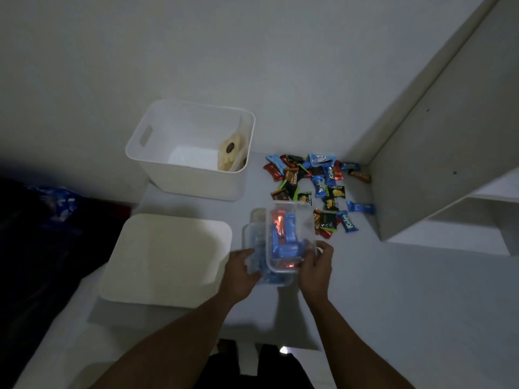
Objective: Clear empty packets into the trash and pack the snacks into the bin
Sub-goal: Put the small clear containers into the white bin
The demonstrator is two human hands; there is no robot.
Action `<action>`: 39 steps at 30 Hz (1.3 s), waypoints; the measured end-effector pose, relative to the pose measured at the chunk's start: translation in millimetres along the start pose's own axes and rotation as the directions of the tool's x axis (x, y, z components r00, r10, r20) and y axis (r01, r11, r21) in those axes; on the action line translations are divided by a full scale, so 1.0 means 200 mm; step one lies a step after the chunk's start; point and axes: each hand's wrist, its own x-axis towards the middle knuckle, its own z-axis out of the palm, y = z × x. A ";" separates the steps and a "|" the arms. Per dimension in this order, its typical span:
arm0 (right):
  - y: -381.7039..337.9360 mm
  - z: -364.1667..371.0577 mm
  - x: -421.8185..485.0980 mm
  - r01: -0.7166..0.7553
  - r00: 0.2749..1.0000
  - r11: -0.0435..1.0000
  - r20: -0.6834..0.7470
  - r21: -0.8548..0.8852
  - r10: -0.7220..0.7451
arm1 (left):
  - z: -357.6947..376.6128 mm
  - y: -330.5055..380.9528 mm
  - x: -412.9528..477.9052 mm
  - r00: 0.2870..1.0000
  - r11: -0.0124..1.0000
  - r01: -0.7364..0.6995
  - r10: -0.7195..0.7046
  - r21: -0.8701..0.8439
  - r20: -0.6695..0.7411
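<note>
Snack tub (pixel 283 248) in L hand (pixel 238 272), R hand (pixel 316 272), pkts (pixel 317 183) beside, bin (pixel 196 183) behind

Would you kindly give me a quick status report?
Left hand, right hand grip tub of blue snacks. Pile loose beyond it. Bin open, nothing in the way.

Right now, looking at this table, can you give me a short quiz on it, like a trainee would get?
1. True or false: the left hand and right hand both grip the clear container.
2. Where do the loose snack packets lie, relative to that container? A) to its right and farther away B) to its left C) nearer the person.
3. What does the white bin already hold?
Key: 1 true; 2 A; 3 a pale yellowish packet against its right wall.
</note>
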 end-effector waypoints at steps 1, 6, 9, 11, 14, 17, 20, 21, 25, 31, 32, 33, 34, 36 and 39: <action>0.01 0.02 -0.04 -0.017 1.000 1.000 0.011 -0.002 0.017 | -0.03 0.00 -0.01 1.000 1.000 0.001 -0.001 -0.014 0.013; 0.03 0.09 -0.16 -0.039 0.998 0.999 0.055 -0.023 0.040 | -0.14 0.13 -0.08 0.993 0.973 0.099 -0.084 -0.209 0.082; 0.03 0.13 -0.18 -0.052 0.998 0.998 0.045 -0.033 0.054 | -0.17 0.13 -0.09 0.987 0.957 0.132 -0.104 -0.260 0.119; 0.03 0.13 -0.17 -0.060 0.997 0.997 0.049 -0.042 0.062 | -0.19 0.13 -0.08 0.982 0.954 0.149 -0.111 -0.261 0.153; 0.05 0.13 -0.17 -0.063 0.995 0.995 0.078 -0.078 0.069 | -0.21 0.19 -0.10 0.976 0.959 0.118 -0.065 -0.256 0.206; 0.08 0.13 -0.19 -0.061 0.993 0.994 0.094 -0.087 0.070 | -0.20 0.21 -0.10 0.967 0.977 0.041 0.014 -0.209 0.256; 0.06 0.14 -0.21 -0.040 0.992 0.996 0.117 -0.083 0.049 | -0.16 0.11 -0.05 0.967 0.988 -0.027 0.064 -0.151 0.245; 0.05 0.14 -0.20 -0.032 0.991 0.995 0.125 -0.091 0.043 | -0.15 0.09 -0.04 0.964 0.992 -0.045 0.075 -0.119 0.255; 0.02 0.12 -0.18 0.035 0.980 0.985 0.200 -0.168 -0.001 | -0.18 0.24 -0.12 0.953 0.993 -0.047 0.078 -0.112 0.292; 0.02 0.08 -0.17 0.138 0.939 0.974 0.336 -0.178 -0.071 | -0.17 0.24 -0.09 0.939 0.993 -0.066 0.096 -0.101 0.330; 0.03 0.08 -0.17 0.148 0.933 0.972 0.353 -0.183 -0.076 | -0.17 0.23 -0.07 0.939 0.992 -0.065 0.096 -0.104 0.330; 0.03 0.08 -0.17 0.163 0.926 0.970 0.368 -0.178 -0.088 | -0.17 0.23 -0.06 0.943 0.991 -0.068 0.101 -0.113 0.317; 0.02 0.07 -0.17 0.173 0.918 0.970 0.386 -0.168 -0.097 | -0.17 0.23 -0.06 0.943 0.991 -0.065 0.099 -0.115 0.318; 0.01 0.06 -0.17 0.185 0.903 0.973 0.415 -0.142 -0.111 | -0.17 0.24 -0.05 0.931 0.994 -0.057 0.087 -0.096 0.355; -0.01 0.06 -0.17 0.220 0.896 0.965 0.421 -0.145 -0.141 | -0.19 0.25 -0.01 0.935 0.995 -0.065 0.087 -0.075 0.345</action>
